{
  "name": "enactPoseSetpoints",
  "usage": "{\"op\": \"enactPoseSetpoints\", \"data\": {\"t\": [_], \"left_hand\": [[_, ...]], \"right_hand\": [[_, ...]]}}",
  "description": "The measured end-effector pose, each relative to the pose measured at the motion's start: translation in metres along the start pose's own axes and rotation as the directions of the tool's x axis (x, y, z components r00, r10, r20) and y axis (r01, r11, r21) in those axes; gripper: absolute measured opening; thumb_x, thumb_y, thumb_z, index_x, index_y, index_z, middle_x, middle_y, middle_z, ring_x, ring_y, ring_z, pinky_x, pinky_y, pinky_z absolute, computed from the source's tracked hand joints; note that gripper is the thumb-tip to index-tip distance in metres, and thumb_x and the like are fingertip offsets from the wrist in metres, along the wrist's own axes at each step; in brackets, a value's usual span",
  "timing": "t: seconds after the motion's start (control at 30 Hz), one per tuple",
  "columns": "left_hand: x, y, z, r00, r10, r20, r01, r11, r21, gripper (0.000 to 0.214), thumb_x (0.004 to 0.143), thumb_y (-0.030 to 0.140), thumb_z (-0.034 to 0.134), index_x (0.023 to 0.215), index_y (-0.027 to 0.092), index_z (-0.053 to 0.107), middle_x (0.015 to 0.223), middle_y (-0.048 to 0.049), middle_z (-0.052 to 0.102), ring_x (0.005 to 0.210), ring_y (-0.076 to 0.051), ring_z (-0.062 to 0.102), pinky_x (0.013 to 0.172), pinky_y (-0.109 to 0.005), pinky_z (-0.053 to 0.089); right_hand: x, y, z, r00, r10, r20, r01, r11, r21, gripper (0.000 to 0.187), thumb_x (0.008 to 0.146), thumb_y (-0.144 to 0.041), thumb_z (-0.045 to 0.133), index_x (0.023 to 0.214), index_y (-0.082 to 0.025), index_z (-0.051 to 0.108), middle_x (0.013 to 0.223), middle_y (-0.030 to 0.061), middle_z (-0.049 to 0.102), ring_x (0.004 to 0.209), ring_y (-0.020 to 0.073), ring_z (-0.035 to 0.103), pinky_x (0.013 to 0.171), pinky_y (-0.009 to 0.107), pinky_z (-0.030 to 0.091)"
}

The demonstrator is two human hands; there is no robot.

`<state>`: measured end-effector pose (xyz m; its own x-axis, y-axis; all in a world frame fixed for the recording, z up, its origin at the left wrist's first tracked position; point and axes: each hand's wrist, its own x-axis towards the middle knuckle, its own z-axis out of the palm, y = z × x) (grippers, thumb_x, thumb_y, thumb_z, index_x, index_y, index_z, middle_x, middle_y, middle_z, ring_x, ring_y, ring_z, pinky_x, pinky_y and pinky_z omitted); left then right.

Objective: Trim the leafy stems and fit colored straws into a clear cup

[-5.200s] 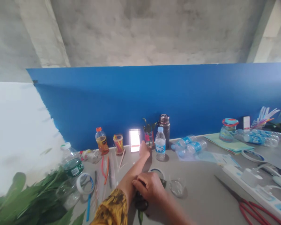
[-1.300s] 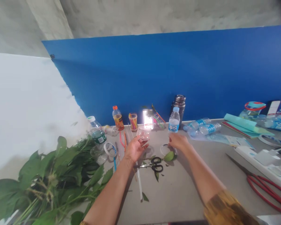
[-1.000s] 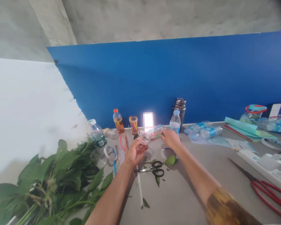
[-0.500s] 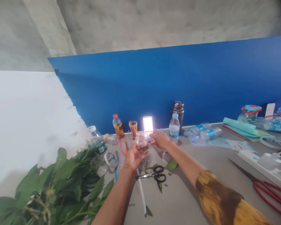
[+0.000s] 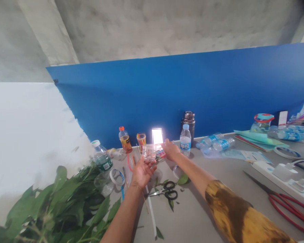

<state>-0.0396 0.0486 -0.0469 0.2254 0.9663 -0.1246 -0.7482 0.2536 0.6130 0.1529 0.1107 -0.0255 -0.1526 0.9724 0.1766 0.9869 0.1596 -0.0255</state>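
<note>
My left hand [image 5: 142,172] holds a clear cup-shaped plastic piece [image 5: 149,153] from below, with its fingers round the base. Beyond it, my right hand [image 5: 171,150] has its fingers bent together beside a brightly lit screen [image 5: 157,136]; what they hold, if anything, is hidden. Small scissors with black handles [image 5: 169,190] lie on the table below my hands, among cut leaf bits. A white strip [image 5: 152,216] runs along the table near my left wrist. One roll of tape [image 5: 117,177] stands left of my left hand.
Leafy branches [image 5: 55,199] crowd the left side. At the back are an orange-capped bottle [image 5: 126,141], a cup of coloured sticks [image 5: 141,140], a water bottle [image 5: 185,141] and a dark flask [image 5: 190,123]. Large red-handled scissors [image 5: 281,199] and a power strip [image 5: 273,175] lie right.
The view has turned slightly right. My left hand and the clear piece have moved a little away from my right hand, which stays near the lit screen.
</note>
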Motion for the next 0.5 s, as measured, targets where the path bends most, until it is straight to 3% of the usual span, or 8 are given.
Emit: {"op": "enactPoseSetpoints", "data": {"t": [0.1,0.17,0.3,0.37,0.5], "left_hand": [[-0.002,0.0,0.001,0.998,-0.018,0.052,0.018,1.0,-0.004,0.027,0.101,0.029,0.055,0.117,0.014,0.069,0.1,-0.0118,0.078,0.072,-0.021,0.073,0.065,-0.037,0.06],[-0.002,-0.001,0.001,0.997,-0.019,0.079,0.019,1.0,-0.006,0.027,0.098,0.031,0.06,0.117,0.014,0.07,0.103,-0.0118,0.077,0.072,-0.02,0.073,0.066,-0.036,0.06],[-0.002,-0.001,0.001,0.996,-0.022,0.09,0.023,1.0,-0.016,0.028,0.097,0.032,0.062,0.117,0.015,0.07,0.101,-0.0101,0.077,0.072,-0.019,0.072,0.067,-0.036,0.06],[-0.001,-0.001,0.0,0.996,-0.024,0.082,0.026,0.999,-0.027,0.027,0.098,0.031,0.06,0.117,0.015,0.071,0.099,-0.0096,0.077,0.071,-0.019,0.072,0.067,-0.036,0.059],[0.0,-0.001,0.0,0.997,-0.021,0.072,0.024,0.999,-0.04,0.022,0.098,0.031,0.061,0.11,0.015,0.071,0.09,-0.0083,0.076,0.069,-0.02,0.072,0.066,-0.036,0.059]], "right_hand": [[0.004,0.005,-0.002,0.996,0.075,-0.048,-0.073,0.997,0.033,0.043,0.093,-0.024,0.069,0.134,-0.02,0.056,0.139,0.0178,0.05,0.12,0.0287,0.063,0.09,0.035,0.054],[0.009,0.007,-0.003,0.982,0.167,-0.086,-0.16,0.983,0.084,0.045,0.098,-0.04,0.063,0.137,-0.019,0.052,0.138,0.0191,0.05,0.117,0.0294,0.065,0.091,0.038,0.054],[0.021,0.009,-0.005,0.865,0.493,-0.093,-0.425,0.818,0.388,0.062,0.105,-0.064,0.033,0.137,-0.013,0.049,0.132,0.0251,0.057,0.111,0.034,0.069,0.089,0.045,0.056],[0.025,0.009,-0.005,0.824,0.563,-0.068,-0.477,0.753,0.454,0.069,0.106,-0.065,0.024,0.14,-0.009,0.047,0.132,0.0298,0.058,0.113,0.0366,0.068,0.086,0.047,0.056],[0.031,0.008,-0.003,0.826,0.56,-0.066,-0.481,0.76,0.437,0.062,0.11,-0.054,0.026,0.143,-0.007,0.049,0.136,0.0327,0.058,0.119,0.0368,0.066,0.087,0.047,0.057]]}}
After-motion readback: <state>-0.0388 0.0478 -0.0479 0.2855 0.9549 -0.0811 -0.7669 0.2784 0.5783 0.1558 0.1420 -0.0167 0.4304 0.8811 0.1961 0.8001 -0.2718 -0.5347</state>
